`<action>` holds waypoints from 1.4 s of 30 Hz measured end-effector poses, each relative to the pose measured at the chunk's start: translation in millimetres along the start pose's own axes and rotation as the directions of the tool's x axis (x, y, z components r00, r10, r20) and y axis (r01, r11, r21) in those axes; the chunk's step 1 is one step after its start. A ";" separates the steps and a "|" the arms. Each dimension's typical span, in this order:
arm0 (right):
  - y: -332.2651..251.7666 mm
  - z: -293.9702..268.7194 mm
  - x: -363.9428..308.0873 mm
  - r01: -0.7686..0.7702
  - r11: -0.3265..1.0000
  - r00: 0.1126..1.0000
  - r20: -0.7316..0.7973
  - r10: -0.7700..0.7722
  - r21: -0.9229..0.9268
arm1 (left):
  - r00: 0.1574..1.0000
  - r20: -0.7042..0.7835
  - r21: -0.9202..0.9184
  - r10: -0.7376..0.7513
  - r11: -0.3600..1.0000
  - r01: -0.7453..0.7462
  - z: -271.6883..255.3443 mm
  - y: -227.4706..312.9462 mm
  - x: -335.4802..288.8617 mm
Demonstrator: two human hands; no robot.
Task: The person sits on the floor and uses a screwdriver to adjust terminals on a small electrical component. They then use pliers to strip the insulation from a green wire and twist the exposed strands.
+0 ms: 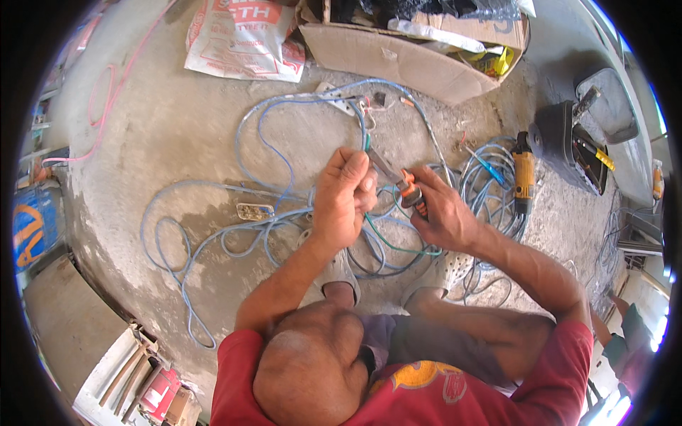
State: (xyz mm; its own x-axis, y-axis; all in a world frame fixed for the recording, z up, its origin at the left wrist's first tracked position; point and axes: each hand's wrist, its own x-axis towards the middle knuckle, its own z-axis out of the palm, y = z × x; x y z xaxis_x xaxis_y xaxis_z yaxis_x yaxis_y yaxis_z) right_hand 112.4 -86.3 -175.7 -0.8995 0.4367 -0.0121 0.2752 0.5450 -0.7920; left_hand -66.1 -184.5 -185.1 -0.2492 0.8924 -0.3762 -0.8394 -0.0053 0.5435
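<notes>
My left hand [342, 192] is closed, thumb pressed on the fingers, around a blue cable [363, 121] that runs out beyond its fingertips. A bit of green shows at the pinch, and a thin green wire [387, 240] curves below between my hands. My right hand [442, 211] is closed around a knife-like tool [410, 190] with an orange-and-black handle. Its grey metal end points up-left, close to my left fingertips; whether it touches the cable I cannot tell. Loops of blue cable [186, 273] lie on the floor around my feet.
A white socket strip [339, 99] with loose wires lies ahead, near a cardboard box [398, 64] and a printed sack [238, 42]. At right are a yellow power tool [523, 174] and a black tool case [561, 145]. A metal wall box [254, 211] lies left of my hands.
</notes>
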 end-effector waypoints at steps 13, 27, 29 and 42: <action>-3.2 -4.5 -0.6 -0.150 0.987 0.988 0.053 0.147 0.058 | 0.992 -0.036 0.180 0.117 0.978 -0.109 -1.9 0.9 -2.2; 20.6 -31.9 12.3 -0.504 0.671 0.848 0.168 0.502 0.544 | 0.918 0.108 0.298 0.381 0.869 -0.396 13.1 60.6 31.8; 31.6 -38.3 9.9 -0.580 0.567 0.800 0.275 0.534 0.585 | 0.943 0.055 0.319 0.328 0.889 -0.328 2.8 62.8 33.4; 10.3 -20.8 11.9 -0.040 0.985 0.999 0.035 0.035 0.167 | 0.989 -0.007 0.215 0.148 0.966 -0.143 8.2 29.0 26.7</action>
State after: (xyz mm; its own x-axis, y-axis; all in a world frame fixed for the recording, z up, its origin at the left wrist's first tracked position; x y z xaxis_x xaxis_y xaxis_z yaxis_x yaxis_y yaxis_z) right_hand 111.6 -60.6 -171.3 -0.9008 0.4299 -0.0615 0.2511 0.4000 -0.8814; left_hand -93.1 -157.1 -173.3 -0.3743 0.8785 -0.2969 -0.6713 -0.0357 0.7403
